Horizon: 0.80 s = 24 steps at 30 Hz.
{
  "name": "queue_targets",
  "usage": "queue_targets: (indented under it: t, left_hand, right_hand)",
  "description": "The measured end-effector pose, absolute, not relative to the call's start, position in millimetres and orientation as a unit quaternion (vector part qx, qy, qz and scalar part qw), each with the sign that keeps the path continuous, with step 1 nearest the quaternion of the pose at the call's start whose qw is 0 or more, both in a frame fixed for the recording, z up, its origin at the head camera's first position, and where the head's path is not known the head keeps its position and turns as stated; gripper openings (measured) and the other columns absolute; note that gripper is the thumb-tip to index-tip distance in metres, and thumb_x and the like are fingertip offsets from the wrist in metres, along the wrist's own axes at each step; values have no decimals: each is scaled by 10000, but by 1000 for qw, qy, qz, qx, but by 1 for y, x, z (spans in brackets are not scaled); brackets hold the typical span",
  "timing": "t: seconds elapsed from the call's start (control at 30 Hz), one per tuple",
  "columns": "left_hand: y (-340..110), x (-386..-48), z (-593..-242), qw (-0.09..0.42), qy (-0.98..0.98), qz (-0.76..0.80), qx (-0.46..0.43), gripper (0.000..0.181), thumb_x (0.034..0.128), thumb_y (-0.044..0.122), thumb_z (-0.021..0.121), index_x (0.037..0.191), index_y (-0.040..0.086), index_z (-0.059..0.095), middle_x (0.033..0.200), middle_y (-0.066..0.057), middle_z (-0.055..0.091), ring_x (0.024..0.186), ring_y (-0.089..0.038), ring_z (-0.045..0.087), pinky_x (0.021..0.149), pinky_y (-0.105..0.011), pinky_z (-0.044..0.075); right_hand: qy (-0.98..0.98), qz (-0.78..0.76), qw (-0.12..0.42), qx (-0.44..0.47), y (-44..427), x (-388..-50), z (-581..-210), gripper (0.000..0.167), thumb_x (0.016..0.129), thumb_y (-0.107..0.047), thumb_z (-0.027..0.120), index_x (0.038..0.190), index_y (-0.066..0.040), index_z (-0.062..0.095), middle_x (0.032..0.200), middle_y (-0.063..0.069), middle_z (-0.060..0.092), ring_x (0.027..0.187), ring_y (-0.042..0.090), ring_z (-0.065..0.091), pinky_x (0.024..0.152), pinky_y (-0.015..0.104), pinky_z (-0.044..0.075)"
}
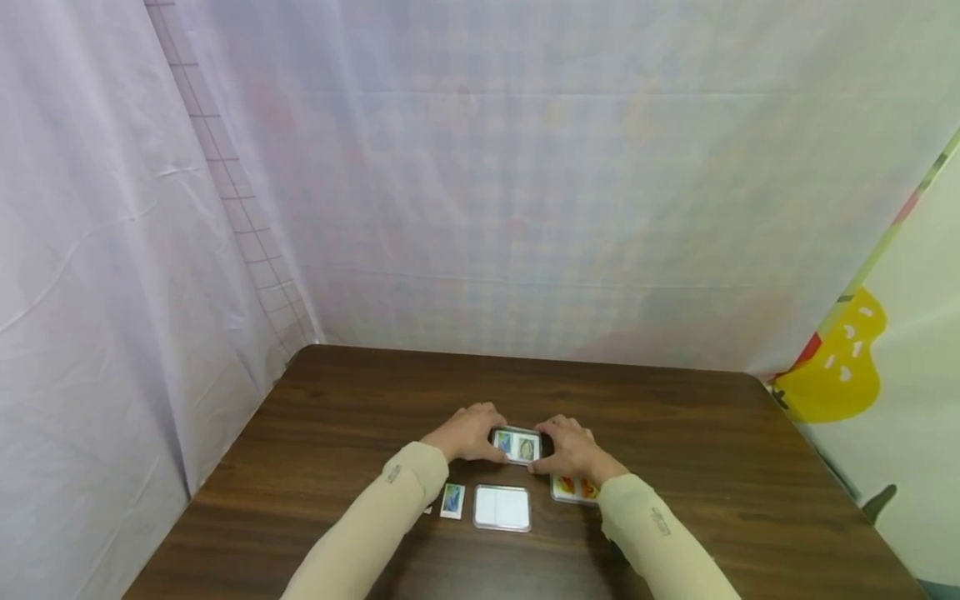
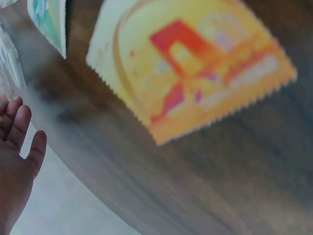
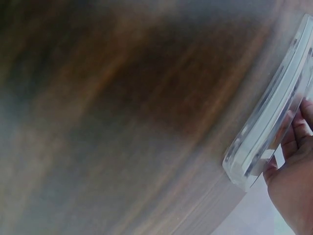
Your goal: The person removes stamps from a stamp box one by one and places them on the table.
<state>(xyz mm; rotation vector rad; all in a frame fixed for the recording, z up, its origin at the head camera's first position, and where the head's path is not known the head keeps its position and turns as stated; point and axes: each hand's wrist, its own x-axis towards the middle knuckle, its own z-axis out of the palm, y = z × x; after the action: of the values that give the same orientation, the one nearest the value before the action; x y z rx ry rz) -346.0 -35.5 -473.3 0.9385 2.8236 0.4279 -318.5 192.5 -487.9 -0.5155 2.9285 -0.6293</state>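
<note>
A clear plastic stamp case showing two stamps, one blue-green and one with an oval design, is between my hands. My left hand grips its left edge, thumb at the near corner. On the opposite edge, my right hand holds it with thumb and fingers. In the right wrist view the case appears side-on against the fingers of the right hand. Only part of the left hand shows in the left wrist view, fingertips by a clear edge.
Nearer me on the wooden table lies another clear case with a blank white insert. A loose blue-green stamp is left of it. Under my right forearm sits a case with red-yellow stamps. An orange stamp fills the left wrist view.
</note>
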Motion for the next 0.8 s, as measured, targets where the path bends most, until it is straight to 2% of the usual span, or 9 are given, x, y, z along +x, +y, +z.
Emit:
queue_targets:
  t: [0.17, 0.33, 0.6, 0.8]
  left_hand:
    - [-38, -348, -465, 63, 936, 144, 316, 634, 804, 470, 789, 1306, 121, 625, 1180, 15, 585, 1102, -165, 524, 992, -386, 406]
    - [-42, -350, -459, 63, 937, 143, 311, 621, 821, 472, 777, 1310, 123, 622, 1210, -1, 580, 1157, -202, 518, 1023, -414, 397]
    - [-52, -358, -456, 49, 942, 169, 287, 605, 803, 449, 789, 1280, 108, 638, 1183, -14, 584, 1084, -204, 520, 990, -416, 401]
    - [-63, -363, -453, 37, 944, 182, 273, 591, 806, 415, 802, 1267, 82, 641, 1174, -46, 583, 1089, -233, 518, 970, -437, 406]
  right_hand:
    - [962, -205, 48, -172, 194, -319, -490, 694, 751, -409, 831, 1298, -47, 604, 1250, 97, 552, 1136, 291, 477, 972, 535, 348]
    - [962, -206, 47, -173, 196, -319, -491, 669, 761, -409, 829, 1294, -70, 607, 1265, 96, 549, 1169, 301, 470, 979, 549, 344]
    - [960, -209, 46, -180, 198, -318, -490, 619, 782, -398, 822, 1278, -90, 618, 1281, 113, 545, 1191, 320, 465, 986, 563, 338]
    - [960, -208, 42, -183, 198, -317, -489, 604, 783, -390, 822, 1267, -88, 623, 1277, 116, 548, 1199, 325, 464, 984, 561, 342]
